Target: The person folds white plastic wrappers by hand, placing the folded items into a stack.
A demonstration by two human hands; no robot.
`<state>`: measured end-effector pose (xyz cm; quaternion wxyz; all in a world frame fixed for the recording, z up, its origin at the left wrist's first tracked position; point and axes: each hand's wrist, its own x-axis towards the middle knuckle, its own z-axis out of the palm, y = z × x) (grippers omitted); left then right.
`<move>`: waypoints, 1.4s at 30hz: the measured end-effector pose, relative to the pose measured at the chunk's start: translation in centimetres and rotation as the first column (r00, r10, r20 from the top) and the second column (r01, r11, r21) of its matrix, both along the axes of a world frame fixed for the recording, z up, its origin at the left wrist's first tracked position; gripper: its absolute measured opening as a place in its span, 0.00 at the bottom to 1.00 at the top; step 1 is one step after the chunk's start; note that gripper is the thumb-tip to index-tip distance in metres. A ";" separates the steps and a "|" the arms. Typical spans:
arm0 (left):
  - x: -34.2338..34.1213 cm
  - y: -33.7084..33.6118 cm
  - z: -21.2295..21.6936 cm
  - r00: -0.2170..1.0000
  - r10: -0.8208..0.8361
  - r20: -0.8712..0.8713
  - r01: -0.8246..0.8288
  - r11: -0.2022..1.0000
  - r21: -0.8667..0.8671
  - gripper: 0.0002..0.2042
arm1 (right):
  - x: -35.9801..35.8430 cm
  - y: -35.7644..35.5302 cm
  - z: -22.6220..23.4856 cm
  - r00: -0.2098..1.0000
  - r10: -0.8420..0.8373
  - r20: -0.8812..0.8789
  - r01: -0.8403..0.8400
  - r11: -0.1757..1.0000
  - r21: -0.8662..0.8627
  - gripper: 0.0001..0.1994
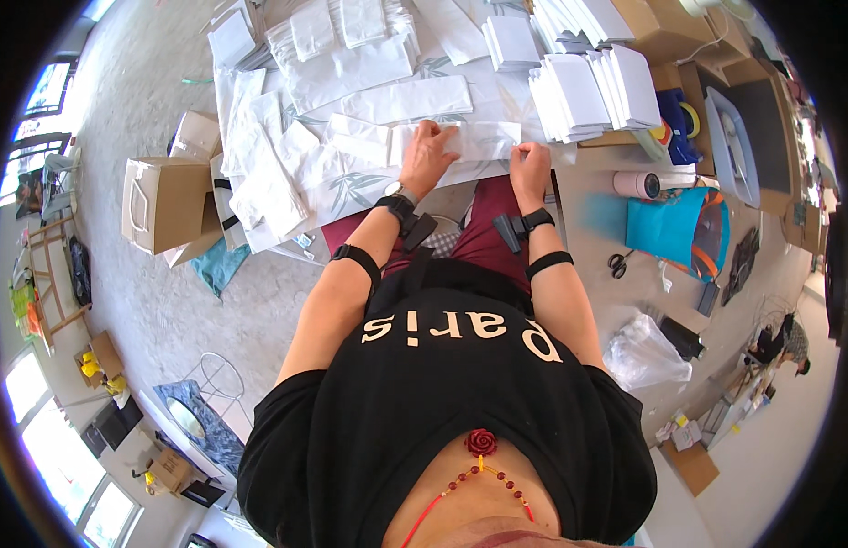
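A long, clear plastic bag [488,141] lies across the front part of the table, its right end close to my right hand. My left hand [427,159] rests on the bag's middle, thumb and forefinger apart, pressing on the film. At the table's front edge my right hand [531,172] is closed, with the fingertips bunched beside the bag's right corner; whatever they pinch is too small to make out. Folded clear bags [358,137] lie left of my left hand. Farther back is another flat bag [410,99].
Stacked clear bags [342,59] cover the table's far left, and more sleeves [268,187] hang near its left edge. White folded card stacks [574,96] stand at the right. Cardboard boxes [163,205] sit at left. Scissors [618,264] and a blue bag [661,226] are at right.
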<state>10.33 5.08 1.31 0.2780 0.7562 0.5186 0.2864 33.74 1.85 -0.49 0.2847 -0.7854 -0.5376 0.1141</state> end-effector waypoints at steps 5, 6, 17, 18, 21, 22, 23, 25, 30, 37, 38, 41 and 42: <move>0.0 0.0 0.0 0.999 -0.004 -0.035 0.004 1.000 -0.004 0.30 | -1.6 0.1 2.9 0.880 -0.009 -0.474 0.089 0.985 0.147 0.07; 0.2 -0.1 0.2 0.999 -0.006 -0.046 0.005 1.000 -0.015 0.30 | -1.8 0.2 3.3 0.856 0.024 -0.517 0.093 0.976 0.199 0.07; -0.2 0.7 0.9 0.943 0.174 0.284 -0.093 0.956 -0.279 0.23 | -9.0 -0.1 7.9 0.848 0.327 -0.418 -0.174 0.915 0.364 0.09; -0.5 0.7 1.6 0.850 0.293 0.438 -0.079 0.893 -0.443 0.23 | -9.5 -0.1 8.0 0.847 0.366 -0.386 -0.216 0.899 0.380 0.09; -1.3 -0.5 5.9 0.544 0.597 0.589 0.053 0.676 -0.735 0.28 | -10.9 0.1 7.8 0.830 0.455 -0.322 -0.325 0.864 0.384 0.08; -1.4 -0.9 5.9 0.574 0.593 0.565 0.020 0.679 -0.733 0.28 | -11.5 0.0 7.4 0.816 0.487 -0.312 -0.352 0.846 0.401 0.09; -1.5 -1.1 6.1 0.597 0.589 0.545 -0.012 0.685 -0.728 0.28 | -11.9 0.0 6.9 0.800 0.523 -0.296 -0.383 0.823 0.418 0.09; -1.8 -0.9 5.1 0.649 0.581 0.492 -0.091 0.701 -0.707 0.23 | -12.2 -0.2 6.1 0.783 0.574 -0.241 -0.485 0.805 0.341 0.11; -3.2 -0.7 0.9 0.716 0.593 0.369 -0.340 0.757 -0.557 0.12 | -11.1 -1.0 5.2 0.753 0.617 -0.228 -0.514 0.769 0.381 0.11; -3.8 -1.5 1.2 0.776 0.584 0.239 -0.468 0.787 -0.403 0.11 | -6.3 0.4 2.4 0.907 0.319 -0.276 -0.229 0.921 0.314 0.08; -3.8 -1.5 1.2 0.781 0.577 0.239 -0.472 0.796 -0.379 0.11 | -5.9 0.6 2.1 0.910 0.316 -0.268 -0.233 0.924 0.302 0.08; -3.8 -1.6 1.3 0.779 0.572 0.256 -0.443 0.792 -0.420 0.11 | -5.4 0.8 1.7 0.909 0.319 -0.269 -0.248 0.931 0.268 0.09; -3.9 -1.7 1.4 0.783 0.568 0.252 -0.446 0.796 -0.410 0.11 | -5.5 0.9 1.9 0.901 0.328 -0.286 -0.257 0.931 0.258 0.09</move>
